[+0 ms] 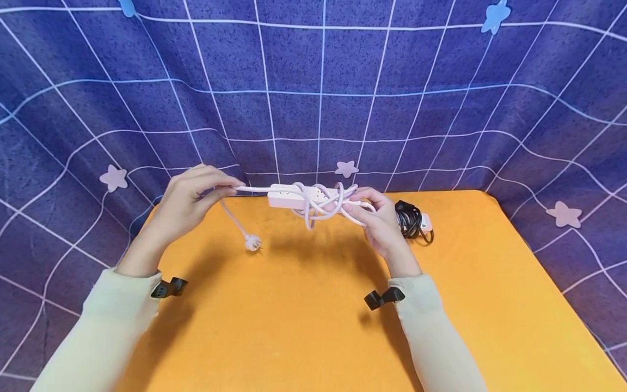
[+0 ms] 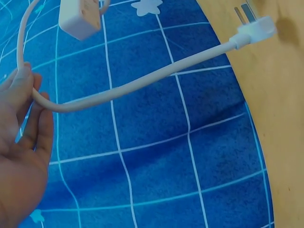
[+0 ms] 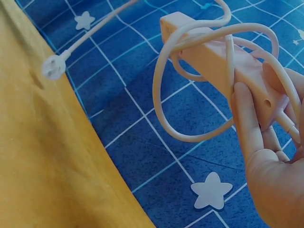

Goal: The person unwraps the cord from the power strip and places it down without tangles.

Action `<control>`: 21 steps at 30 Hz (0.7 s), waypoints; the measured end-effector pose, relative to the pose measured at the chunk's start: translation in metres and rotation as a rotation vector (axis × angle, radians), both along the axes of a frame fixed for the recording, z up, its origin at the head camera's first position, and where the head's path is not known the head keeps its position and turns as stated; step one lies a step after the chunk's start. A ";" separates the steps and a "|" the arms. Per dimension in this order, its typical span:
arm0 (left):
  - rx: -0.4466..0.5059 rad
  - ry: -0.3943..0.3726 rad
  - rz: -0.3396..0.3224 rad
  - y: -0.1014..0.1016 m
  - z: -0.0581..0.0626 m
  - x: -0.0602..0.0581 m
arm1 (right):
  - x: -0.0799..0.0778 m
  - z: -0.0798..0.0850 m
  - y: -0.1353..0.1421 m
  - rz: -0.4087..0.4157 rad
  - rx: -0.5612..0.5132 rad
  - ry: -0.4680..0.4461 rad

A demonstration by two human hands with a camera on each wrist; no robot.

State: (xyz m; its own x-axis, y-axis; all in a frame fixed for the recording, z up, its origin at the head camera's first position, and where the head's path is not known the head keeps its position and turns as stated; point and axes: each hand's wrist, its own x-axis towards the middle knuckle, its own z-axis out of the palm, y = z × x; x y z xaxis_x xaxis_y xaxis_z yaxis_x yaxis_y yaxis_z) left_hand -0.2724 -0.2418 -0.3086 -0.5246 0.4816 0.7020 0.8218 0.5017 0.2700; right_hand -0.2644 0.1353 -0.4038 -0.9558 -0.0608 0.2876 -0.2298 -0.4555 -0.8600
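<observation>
A white power strip is held up above the table, its white cord looped loosely around it. My right hand grips the strip's right end, with fingers and thumb on its sides in the right wrist view. Out to the left, my left hand pinches the cord between thumb and fingers, and the stretch from there to the strip runs nearly straight. Below the left hand the cord's end hangs with its plug, whose metal prongs show in the left wrist view.
Behind my right hand lies a second power strip wrapped in a black cord. An orange cloth covers the table. A blue gridded curtain with stars stands along the back and sides.
</observation>
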 end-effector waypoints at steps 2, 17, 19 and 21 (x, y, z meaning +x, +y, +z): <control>-0.011 -0.008 -0.014 -0.004 -0.001 0.001 | 0.000 0.000 0.000 0.000 -0.002 -0.004; -0.152 0.095 -0.130 -0.026 -0.003 0.004 | 0.000 0.001 0.001 -0.005 -0.019 -0.005; -0.175 0.107 -0.138 -0.029 -0.004 0.005 | 0.000 0.001 0.001 -0.005 -0.020 -0.006; -0.197 0.114 -0.143 -0.032 -0.005 0.007 | 0.000 0.001 0.001 -0.005 -0.017 -0.008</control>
State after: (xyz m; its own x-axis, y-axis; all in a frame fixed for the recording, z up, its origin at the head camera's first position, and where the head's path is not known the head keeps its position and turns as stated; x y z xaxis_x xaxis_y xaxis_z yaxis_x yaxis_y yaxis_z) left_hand -0.2655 -0.2734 -0.3137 -0.3647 0.6781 0.6381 0.9075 0.4123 0.0805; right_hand -0.2644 0.1366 -0.4030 -0.9583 -0.0509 0.2811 -0.2255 -0.4693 -0.8538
